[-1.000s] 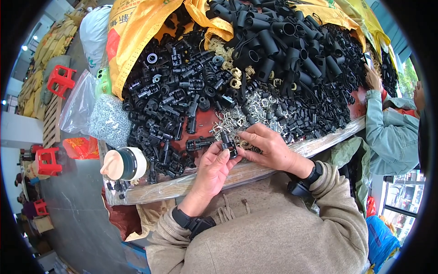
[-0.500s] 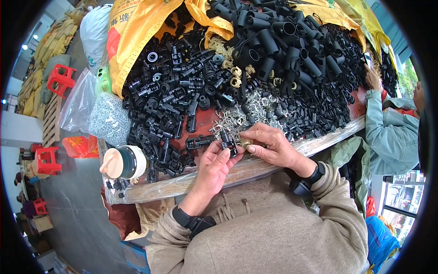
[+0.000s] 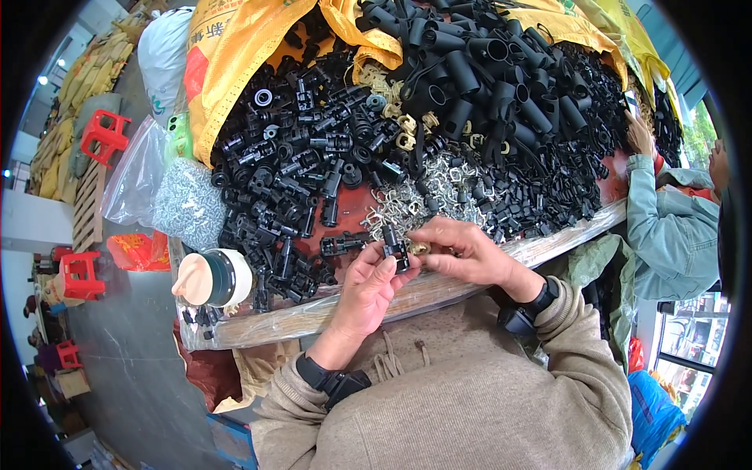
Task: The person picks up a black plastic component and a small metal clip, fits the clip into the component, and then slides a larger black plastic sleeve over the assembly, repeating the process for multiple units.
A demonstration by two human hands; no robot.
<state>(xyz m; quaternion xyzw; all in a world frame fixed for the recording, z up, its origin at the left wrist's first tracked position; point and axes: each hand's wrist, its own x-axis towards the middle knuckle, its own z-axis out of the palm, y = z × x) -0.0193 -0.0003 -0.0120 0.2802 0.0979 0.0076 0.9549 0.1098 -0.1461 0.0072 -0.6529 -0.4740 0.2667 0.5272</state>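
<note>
My left hand (image 3: 366, 291) is closed on a black cylindrical plastic part (image 3: 393, 241), holding it nearly upright between thumb and fingers at the table's near edge. Just to its right, my right hand (image 3: 470, 254) pinches a small beige ring-like piece (image 3: 418, 248), partly hidden by the fingers. Beyond the hands lies a heap of small silvery metal clips (image 3: 407, 205). Black fittings of a similar kind (image 3: 290, 184) are piled to the left.
Black tubes (image 3: 470, 74) are heaped at the back, near yellow woven sacks (image 3: 235, 47). A jar with a beige lid (image 3: 211, 278) stands at the left corner, below a bag of screws (image 3: 188, 202). At far right, another person's sleeve (image 3: 662, 227) reaches over the table.
My right hand has shifted slightly left with the beige piece, toward the black part. The left hand's grip looks the same, with the part turned a little more upright.
</note>
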